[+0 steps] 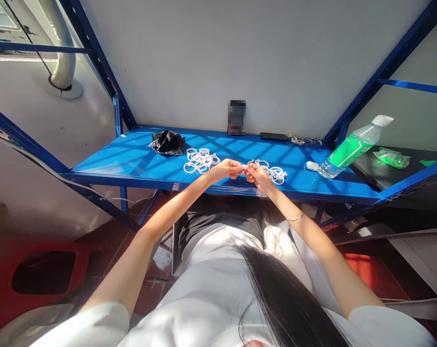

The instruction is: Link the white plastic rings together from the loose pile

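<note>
Near the front edge of the blue table (110,161), left hand (228,169) and right hand (257,174) meet between white rings (202,153), pinching a tiny pale piece (244,167).

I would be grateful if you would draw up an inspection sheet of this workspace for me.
Surface: blue table, crossed by sunlight and shadow.
Job's things: white rings in two loose piles, left pile and right pile; the right hand partly covers the latter.
Clutter: black plastic bag, green-labelled bottle, small white case, flat black device; a blurred upright item near the wall.
Hands: left hand and right hand meet, pinching a small pale piece; details too small to tell.
Cables: pale bundled cable beside the flat device.
Surroundings: blue metal frame, pale wall, red seat at lower left.
</note>
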### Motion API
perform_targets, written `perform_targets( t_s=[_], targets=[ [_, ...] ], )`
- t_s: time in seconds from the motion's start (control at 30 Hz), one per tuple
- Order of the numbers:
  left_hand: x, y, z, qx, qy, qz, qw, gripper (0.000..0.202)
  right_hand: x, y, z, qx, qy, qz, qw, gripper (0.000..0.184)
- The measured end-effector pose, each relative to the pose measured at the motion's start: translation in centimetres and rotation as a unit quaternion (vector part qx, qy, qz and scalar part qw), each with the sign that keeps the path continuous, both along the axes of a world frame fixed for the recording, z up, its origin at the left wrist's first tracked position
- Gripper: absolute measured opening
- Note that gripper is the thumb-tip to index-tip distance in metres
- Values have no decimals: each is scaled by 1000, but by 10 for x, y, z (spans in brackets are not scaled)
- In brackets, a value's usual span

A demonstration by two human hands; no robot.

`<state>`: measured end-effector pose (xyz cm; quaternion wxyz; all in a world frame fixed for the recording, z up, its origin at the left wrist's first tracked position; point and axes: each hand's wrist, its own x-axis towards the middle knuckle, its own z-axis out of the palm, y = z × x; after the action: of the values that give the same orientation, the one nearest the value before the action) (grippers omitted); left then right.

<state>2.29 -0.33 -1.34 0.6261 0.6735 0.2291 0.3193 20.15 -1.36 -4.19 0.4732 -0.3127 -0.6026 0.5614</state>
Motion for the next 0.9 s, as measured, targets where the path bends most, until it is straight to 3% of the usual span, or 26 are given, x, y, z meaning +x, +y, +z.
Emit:
perform_targets(
  t_s=[0.2, 0.5, 0.73, 0.9],
  targets=[
    [-3, 0, 4, 4, -12, -5, 1000, 47, -2, -2, -2, 35, -6, -23, 999, 44],
    [-4, 3, 4, 7, -31, 59, 998, 46, -4, -1, -7, 125, -44, -59, 989, 44],
    [0, 2, 3, 61, -11, 97, 993, 46, -5, -2, -7, 157, -25, -102, 982, 35],
    [-1, 0, 6, 136, 73, 125, 980, 52, -8, -7, -2, 154, -13, -152, 976, 38]
  ],
)
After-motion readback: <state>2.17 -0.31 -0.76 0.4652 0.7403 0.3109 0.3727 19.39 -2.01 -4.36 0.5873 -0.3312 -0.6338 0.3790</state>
